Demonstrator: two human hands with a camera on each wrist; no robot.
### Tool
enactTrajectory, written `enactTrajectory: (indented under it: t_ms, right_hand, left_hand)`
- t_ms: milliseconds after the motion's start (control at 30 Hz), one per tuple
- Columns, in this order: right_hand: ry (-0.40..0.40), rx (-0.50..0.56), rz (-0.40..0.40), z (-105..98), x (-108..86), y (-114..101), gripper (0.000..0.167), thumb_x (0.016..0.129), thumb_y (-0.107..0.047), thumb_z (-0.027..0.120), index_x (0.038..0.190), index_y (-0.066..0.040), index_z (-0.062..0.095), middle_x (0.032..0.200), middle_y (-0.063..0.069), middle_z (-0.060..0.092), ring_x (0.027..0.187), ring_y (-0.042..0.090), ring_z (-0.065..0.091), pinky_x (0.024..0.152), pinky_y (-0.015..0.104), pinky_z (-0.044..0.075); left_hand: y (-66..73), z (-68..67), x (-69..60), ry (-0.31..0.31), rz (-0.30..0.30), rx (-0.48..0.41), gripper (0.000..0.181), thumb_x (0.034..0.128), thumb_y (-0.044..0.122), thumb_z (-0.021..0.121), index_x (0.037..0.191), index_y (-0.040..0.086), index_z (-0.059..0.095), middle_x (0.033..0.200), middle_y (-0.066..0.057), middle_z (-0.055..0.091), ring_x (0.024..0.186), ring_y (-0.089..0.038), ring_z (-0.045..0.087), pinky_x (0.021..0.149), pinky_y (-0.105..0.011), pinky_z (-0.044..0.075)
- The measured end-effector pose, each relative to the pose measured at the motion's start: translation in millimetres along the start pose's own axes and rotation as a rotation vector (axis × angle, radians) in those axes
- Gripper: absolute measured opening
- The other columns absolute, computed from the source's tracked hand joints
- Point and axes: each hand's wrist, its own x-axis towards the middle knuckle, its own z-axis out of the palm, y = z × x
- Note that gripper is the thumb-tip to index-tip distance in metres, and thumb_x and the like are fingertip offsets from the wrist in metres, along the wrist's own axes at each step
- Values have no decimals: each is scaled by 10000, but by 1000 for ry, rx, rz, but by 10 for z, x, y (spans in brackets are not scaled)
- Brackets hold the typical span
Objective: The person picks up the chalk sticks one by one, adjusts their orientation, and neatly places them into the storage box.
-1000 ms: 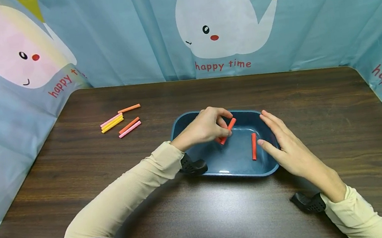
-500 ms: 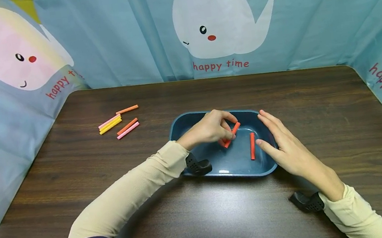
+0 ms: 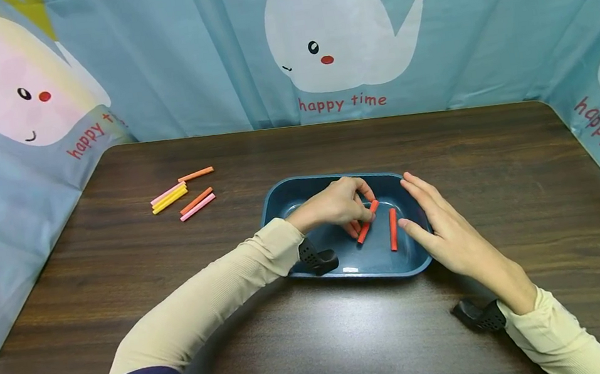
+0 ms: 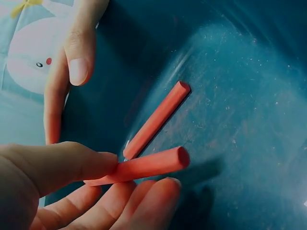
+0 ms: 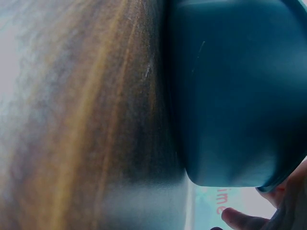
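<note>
My left hand [image 3: 339, 204] reaches into the dark blue tray [image 3: 346, 277]. Between its thumb and fingers it pinches a short red chalk-like stick [image 4: 158, 162], tilted and just above the tray floor. A second red stick [image 3: 393, 229] lies on that floor, to the right of the held one. In the left wrist view the lying stick [image 4: 157, 120] is just beyond the held one. My right hand [image 3: 448, 234] rests at the tray's right rim with fairly straight fingers, its thumb over the inside. The right wrist view shows mostly the tray's outer wall [image 5: 235, 96].
Left of the tray on the wooden table [image 3: 321, 348] lie several similar sticks: an orange one [image 3: 196, 174], a yellow pair [image 3: 169, 199] beside a pink one, and an orange-red one [image 3: 196, 201] beside another pink one [image 3: 198, 207]. A blue whale-print cloth [image 3: 193, 68] hangs behind.
My left hand has moved right and slightly down in the tray with the red stick, closer to the lying stick. The right hand stays at the rim. The whole view has shifted slightly.
</note>
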Motion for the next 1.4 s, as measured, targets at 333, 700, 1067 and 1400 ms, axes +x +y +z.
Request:
enactTrajectory:
  t_ms: [333,700,1067,1400]
  right_hand:
    - [9,-3,-16,8,20,-6,678,1009,-255,558,1575,-80,229,1655,109,171,1489,361,247,1114,649,287]
    - [12,-12,-25,17,24,-6,667,1014,-267,551,1570,-71,240,1656,97,178,1494,350,246,1120,637,280]
    - [4,-14,-10,18,12,-3,675,1017,-286,545,1576,-81,226,1660,93,163,1496,356,239,1119,649,278]
    - [-9,-9,9,5,-5,6,686,1020,-294,541,1584,-94,205,1663,93,149,1494,363,234,1110,662,290]
  left_hand:
    - [21,43,75,-30,-84,23,263,933,95,678,1155,31,551,756,-88,638,516,-145,616,580,-287,585]
    - [47,97,103,-33,-94,66,317,943,132,678,1201,26,527,822,-78,677,538,-147,626,582,-290,588]
    - [83,83,60,-25,-83,124,296,938,121,682,1197,39,566,886,-146,713,571,-176,638,606,-321,595]
    - [90,-35,-37,-26,3,177,290,922,109,702,1194,29,641,980,-159,729,693,-238,670,662,-312,591]
